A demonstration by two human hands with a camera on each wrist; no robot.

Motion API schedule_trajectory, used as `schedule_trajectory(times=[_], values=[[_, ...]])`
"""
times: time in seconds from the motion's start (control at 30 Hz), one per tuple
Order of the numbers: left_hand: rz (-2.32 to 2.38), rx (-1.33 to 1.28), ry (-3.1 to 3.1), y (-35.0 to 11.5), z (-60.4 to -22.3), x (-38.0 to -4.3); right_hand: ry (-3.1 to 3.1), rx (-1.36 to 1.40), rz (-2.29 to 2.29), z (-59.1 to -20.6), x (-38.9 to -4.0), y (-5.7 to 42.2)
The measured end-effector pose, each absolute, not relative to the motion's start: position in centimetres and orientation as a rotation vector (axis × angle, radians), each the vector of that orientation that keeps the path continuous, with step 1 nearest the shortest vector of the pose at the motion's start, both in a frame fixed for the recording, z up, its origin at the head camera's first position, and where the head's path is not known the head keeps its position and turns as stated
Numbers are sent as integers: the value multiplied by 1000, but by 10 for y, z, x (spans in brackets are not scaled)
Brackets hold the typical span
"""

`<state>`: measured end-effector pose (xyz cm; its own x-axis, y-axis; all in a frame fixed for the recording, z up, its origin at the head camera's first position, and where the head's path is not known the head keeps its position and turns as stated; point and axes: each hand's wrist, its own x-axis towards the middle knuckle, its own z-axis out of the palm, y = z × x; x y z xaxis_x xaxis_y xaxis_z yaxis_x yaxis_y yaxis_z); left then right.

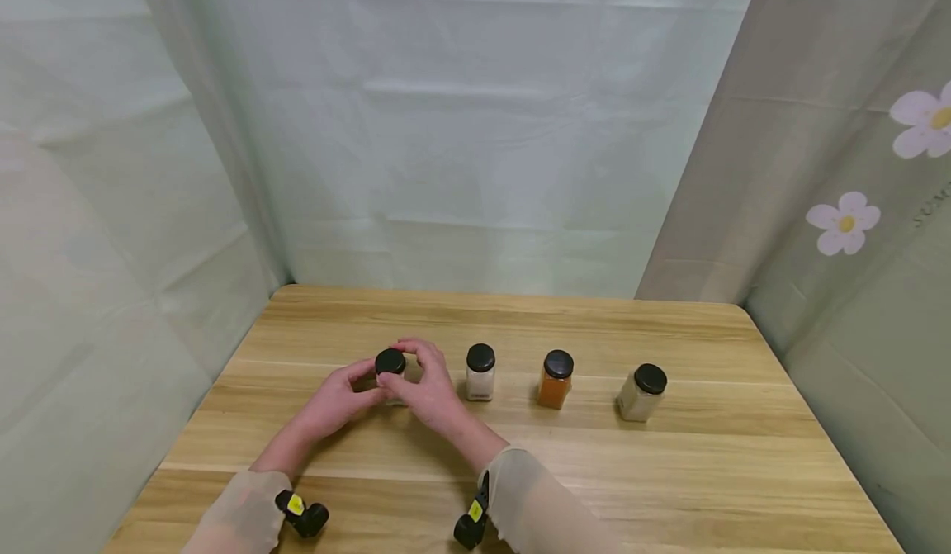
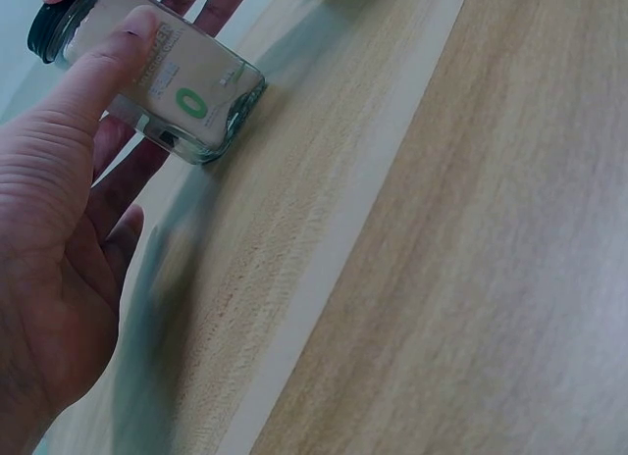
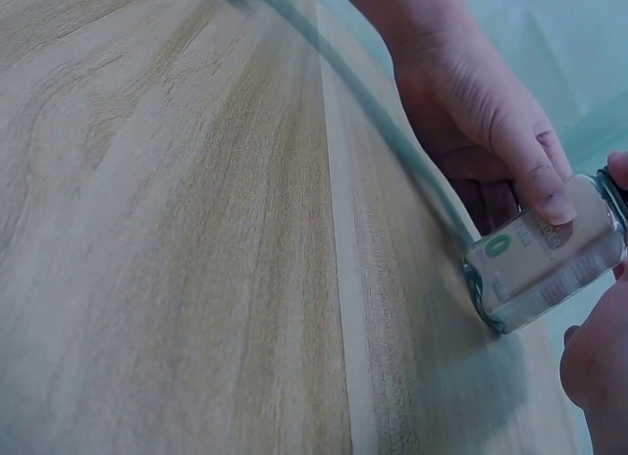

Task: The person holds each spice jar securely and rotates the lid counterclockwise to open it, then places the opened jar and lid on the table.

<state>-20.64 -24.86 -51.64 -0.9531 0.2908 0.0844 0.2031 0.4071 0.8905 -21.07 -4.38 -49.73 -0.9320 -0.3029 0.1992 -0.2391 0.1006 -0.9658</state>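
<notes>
Black-lidded jar between both hands

From my end I see, in soft light, a light-brown, wood-grained table with rounded far corners. A creased, pale grey-green fabric sheet hangs behind it; a similar pale fabric curtain lines the left. At right, a grey-green fabric panel bears white flowers with yellow centres.

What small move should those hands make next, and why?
Perhaps the right hand could try twisting the black lid: the lid is on, that hand is curled close around it, and the left hand holds the glass jar by its body, which could steady it.
</notes>
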Motion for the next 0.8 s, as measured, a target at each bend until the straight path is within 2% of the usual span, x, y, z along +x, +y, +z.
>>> schedule_trajectory(times=[0.8], values=[[1588, 427, 2577, -247, -515, -205, 2297, -604, -1955, -497, -210, -45]])
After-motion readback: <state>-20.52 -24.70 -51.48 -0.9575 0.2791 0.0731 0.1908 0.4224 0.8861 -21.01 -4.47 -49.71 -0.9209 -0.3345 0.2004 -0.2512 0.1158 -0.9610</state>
